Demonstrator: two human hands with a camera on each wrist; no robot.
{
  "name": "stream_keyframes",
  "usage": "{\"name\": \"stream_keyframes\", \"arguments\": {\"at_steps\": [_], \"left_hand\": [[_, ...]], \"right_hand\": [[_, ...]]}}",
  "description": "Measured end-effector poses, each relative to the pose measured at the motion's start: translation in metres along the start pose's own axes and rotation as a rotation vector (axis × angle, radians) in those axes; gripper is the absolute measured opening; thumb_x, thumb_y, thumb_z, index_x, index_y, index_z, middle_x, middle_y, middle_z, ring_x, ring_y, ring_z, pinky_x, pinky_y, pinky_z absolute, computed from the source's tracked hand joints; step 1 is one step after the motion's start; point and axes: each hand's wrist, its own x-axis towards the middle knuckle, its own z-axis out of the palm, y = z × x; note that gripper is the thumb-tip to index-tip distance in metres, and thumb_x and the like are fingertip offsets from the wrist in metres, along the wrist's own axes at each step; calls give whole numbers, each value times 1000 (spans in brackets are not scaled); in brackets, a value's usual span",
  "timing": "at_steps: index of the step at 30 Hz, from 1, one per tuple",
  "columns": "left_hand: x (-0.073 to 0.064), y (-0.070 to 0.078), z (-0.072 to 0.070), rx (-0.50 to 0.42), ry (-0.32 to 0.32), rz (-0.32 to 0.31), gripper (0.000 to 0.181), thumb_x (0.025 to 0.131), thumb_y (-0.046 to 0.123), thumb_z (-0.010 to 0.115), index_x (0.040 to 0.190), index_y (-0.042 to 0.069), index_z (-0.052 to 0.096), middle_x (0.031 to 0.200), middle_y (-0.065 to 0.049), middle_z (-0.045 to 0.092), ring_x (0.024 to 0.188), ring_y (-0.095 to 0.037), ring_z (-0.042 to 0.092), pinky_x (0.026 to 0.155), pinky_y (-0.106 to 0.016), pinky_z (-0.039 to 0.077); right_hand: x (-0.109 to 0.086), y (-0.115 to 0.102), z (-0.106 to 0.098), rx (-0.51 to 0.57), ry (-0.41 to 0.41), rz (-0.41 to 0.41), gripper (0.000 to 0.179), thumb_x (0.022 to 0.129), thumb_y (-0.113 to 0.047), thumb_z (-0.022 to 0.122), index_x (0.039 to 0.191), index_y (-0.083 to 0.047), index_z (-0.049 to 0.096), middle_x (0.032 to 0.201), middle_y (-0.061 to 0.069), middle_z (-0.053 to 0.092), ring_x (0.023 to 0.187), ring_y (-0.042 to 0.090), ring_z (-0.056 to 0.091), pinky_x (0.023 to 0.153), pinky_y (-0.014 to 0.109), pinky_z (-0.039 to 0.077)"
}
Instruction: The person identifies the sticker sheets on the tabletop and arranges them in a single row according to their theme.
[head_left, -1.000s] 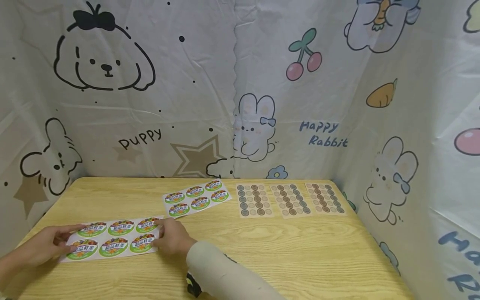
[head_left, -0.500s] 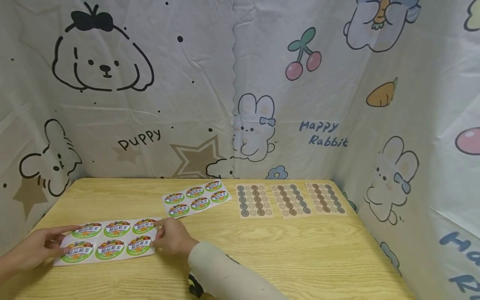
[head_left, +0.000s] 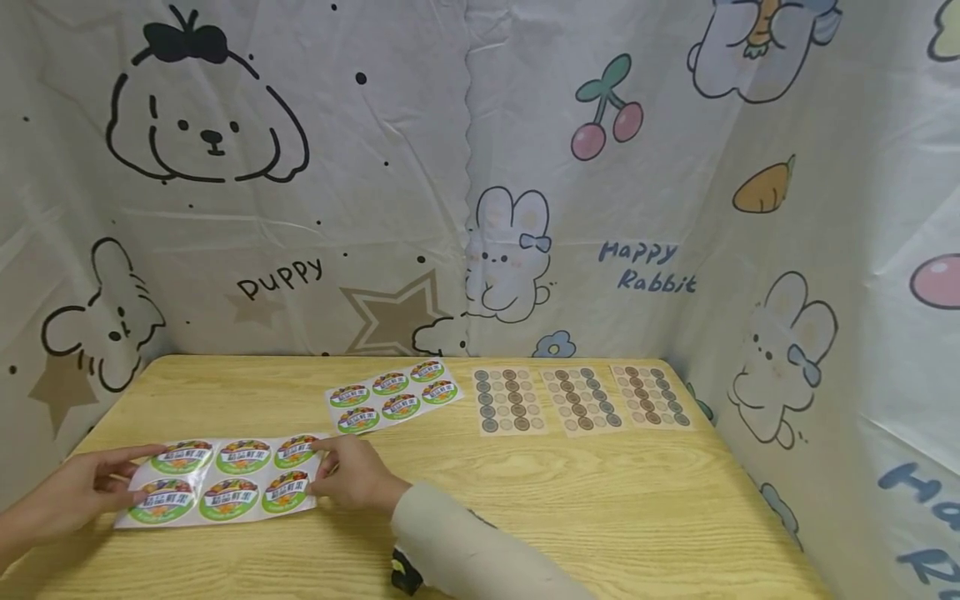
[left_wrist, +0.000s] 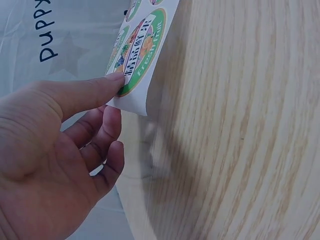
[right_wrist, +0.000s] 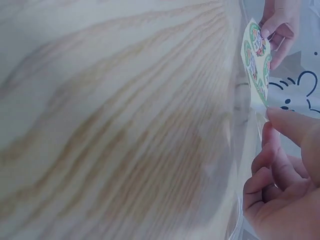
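Between my two hands stretches a white sticker sheet with several oval fruit labels in two rows. My left hand pinches its left end, the thumb lying over a label that reads "Fresh Fruit" in the left wrist view. At the right end, my right hand pinches the edge between thumb and fingers. The left wrist view shows the sheet's corner raised above the wood, casting a shadow. Just behind the held sheet, a second sheet of the same fruit stickers lies flat.
Three beige sheets of small round stickers, a left one, a middle one and a right one, lie in a row along the back right of the wooden table. A printed cloth hangs behind and at both sides.
The held sticker sheet shifted a little left, then back right with both hands. Its surface now bends slightly and catches a glare near the left labels.
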Motion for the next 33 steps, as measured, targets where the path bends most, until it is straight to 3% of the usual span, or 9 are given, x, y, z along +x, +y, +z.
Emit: {"name": "stream_keyframes", "arguments": {"at_steps": [6,14,19,25,33], "left_hand": [[-2,7,0,4,26,68,58,89,6,73,143,2,54,106,-10,65,76,4,54,64,-22,49],[-8,18,1,-36,75,170,57,88,0,72,138,26,63,97,9,64,75,6,54,62,-21,49],[-10,21,1,-15,83,176,57,88,-2,71,139,23,62,103,-4,67,77,8,54,63,-21,49],[-15,18,5,-25,93,226,54,87,1,73,138,17,63,94,27,59,76,7,56,62,-20,49],[-17,27,6,-17,53,172,52,90,6,73,140,17,61,101,19,62,77,7,53,63,-21,48]], "right_hand": [[-8,1,-8,41,1,-9,58,85,-7,80,140,-7,60,75,-8,66,56,-1,47,53,14,40],[-14,3,-14,74,-10,-85,57,85,-4,79,139,-3,59,73,-6,67,57,-4,47,54,12,40],[-21,2,-17,92,-28,-106,58,85,-4,79,139,-1,59,74,-4,68,60,-5,47,58,11,42],[-33,-3,-21,110,-53,-92,56,86,-5,78,139,-5,60,73,-7,66,58,-3,46,55,13,40],[-45,-3,-27,170,-83,-95,54,87,-5,77,138,-7,61,75,-5,67,59,-4,49,56,13,43]]}}
